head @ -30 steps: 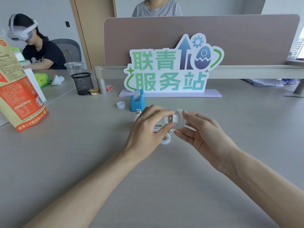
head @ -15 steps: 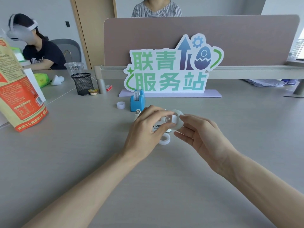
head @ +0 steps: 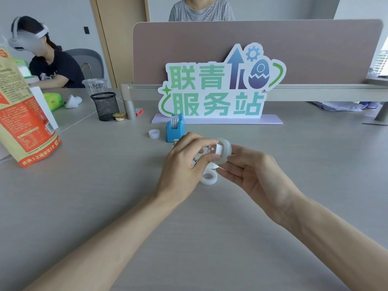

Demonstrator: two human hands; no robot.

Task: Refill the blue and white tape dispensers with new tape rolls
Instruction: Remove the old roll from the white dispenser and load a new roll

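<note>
My left hand (head: 184, 162) is wrapped around the white tape dispenser (head: 196, 161), which it mostly hides. A clear tape roll (head: 224, 151) with a white hub in its centre sits against the dispenser's top, pinched by my left fingertips and by my right hand (head: 252, 173) from the right side. Below both hands a second clear tape roll (head: 209, 177) lies flat on the grey table (head: 105, 196). The blue dispenser (head: 175, 129) stands behind, with a roll in it. An empty white core (head: 154, 133) lies to its left.
A large orange and tan bag (head: 23, 114) stands at the left edge. A black mesh cup (head: 105, 106), a clear plastic cup (head: 95, 86) and a small snack tub sit behind. A green and blue sign (head: 218, 89) fronts the divider. Two people sit beyond.
Both hands have shifted slightly left and nearer together with the roll and dispenser. The roll has turned a little against the dispenser's top.
</note>
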